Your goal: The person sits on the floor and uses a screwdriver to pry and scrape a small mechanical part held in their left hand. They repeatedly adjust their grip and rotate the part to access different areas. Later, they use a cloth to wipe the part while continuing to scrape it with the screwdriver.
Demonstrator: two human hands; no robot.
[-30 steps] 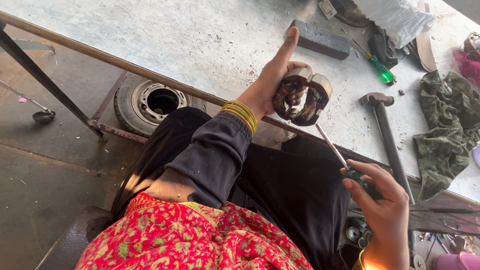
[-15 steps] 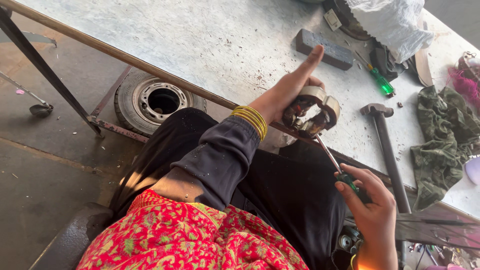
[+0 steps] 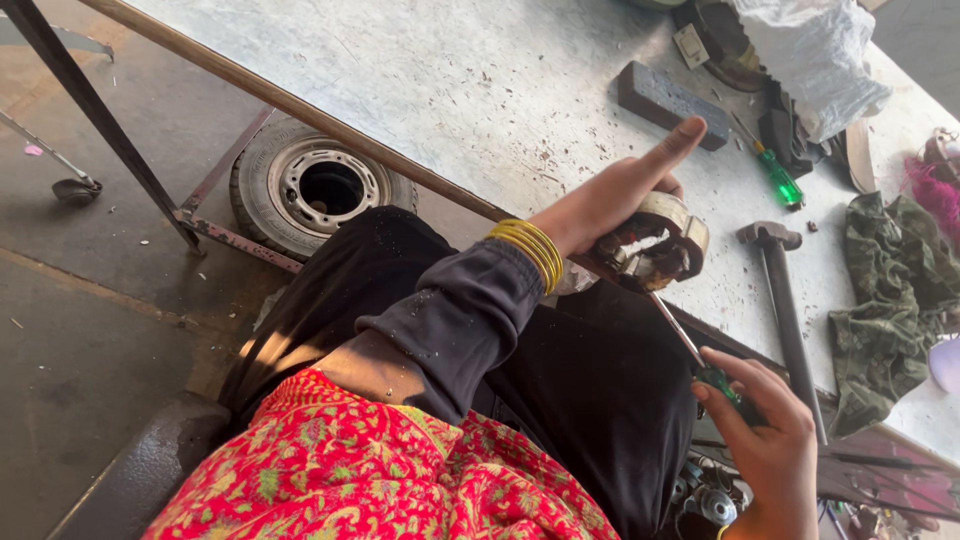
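Gripping a green-handled screwdriver (image 3: 712, 372) close to the body, the right hand (image 3: 768, 440) has its fingers clenched round the handle, and the thin steel shaft runs up and away into the work. There the left hand (image 3: 612, 200) grasps a rusty round metal winding core with copper-coloured coils (image 3: 655, 243), held just above the near edge of the grey metal workbench (image 3: 450, 90), with the index finger stretched straight out and the other fingers wrapped behind the part. The screwdriver tip seems to touch the core's underside; whether it sits inside a slot I cannot tell. Judging from the coils in place and the core whole, the prying looks barely begun, with most of the job left.

Further out on the bench lie a steel hammer with a dark handle (image 3: 780, 300), a second green-handled screwdriver (image 3: 775, 175), a dark rectangular sharpening block (image 3: 665, 100) and a crumpled olive-green rag (image 3: 890, 300). Beneath the bench rests a small rubber tyre on a pale rim (image 3: 310, 185).
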